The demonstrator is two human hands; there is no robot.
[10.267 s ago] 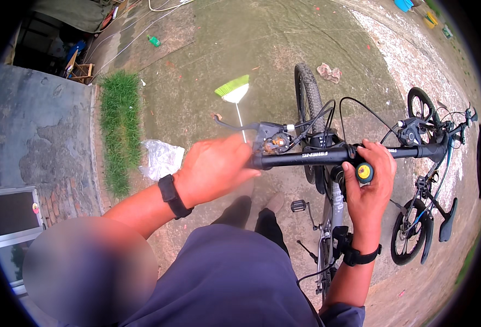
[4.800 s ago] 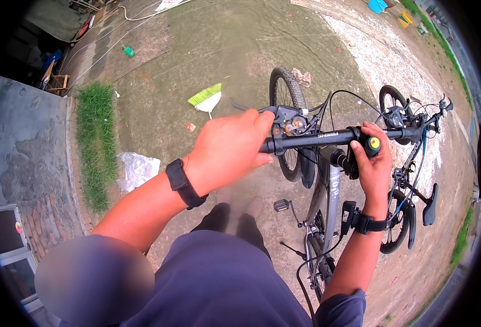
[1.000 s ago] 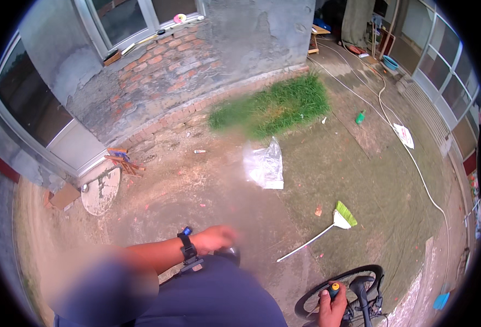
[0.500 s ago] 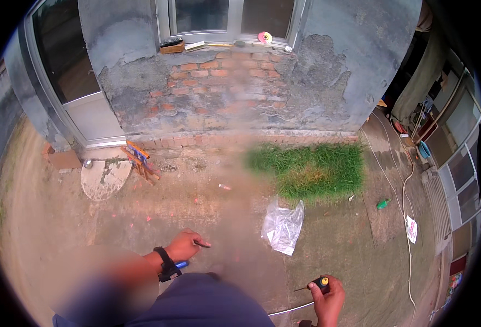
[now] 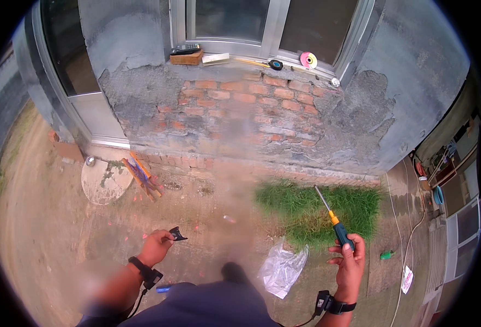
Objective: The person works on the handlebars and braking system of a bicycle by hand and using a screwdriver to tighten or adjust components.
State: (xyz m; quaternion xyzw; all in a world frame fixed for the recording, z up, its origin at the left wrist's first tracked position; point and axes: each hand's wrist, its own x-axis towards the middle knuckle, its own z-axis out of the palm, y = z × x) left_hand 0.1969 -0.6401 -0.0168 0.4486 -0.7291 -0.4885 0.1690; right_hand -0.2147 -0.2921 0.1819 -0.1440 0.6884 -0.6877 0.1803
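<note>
My right hand (image 5: 350, 255) grips the dark green and yellow handle of a screwdriver (image 5: 336, 220). Its metal shaft points up and to the left, in front of the grass. Pinched between the fingers of my left hand (image 5: 156, 246) is a small flat black piece (image 5: 177, 234) with a curved edge; its kind is unclear. Between and beyond my hands lies a crumpled clear plastic bag (image 5: 284, 268), nearer the right hand. A blue object (image 5: 164, 289) shows on the ground beside my left wrist.
Ahead stands a wall with exposed bricks (image 5: 235, 95). Its window sill holds a tape measure (image 5: 276, 65), a pink disc (image 5: 308, 60) and a brick (image 5: 186, 58). A folding stool (image 5: 143, 175) stands left, grass (image 5: 355, 204) grows right, and a white cable (image 5: 402, 240) runs along the ground.
My right hand has risen forward with the screwdriver, which now points away from me. My left hand has moved left, and the black piece shows more fully. The view has tilted up toward the wall.
</note>
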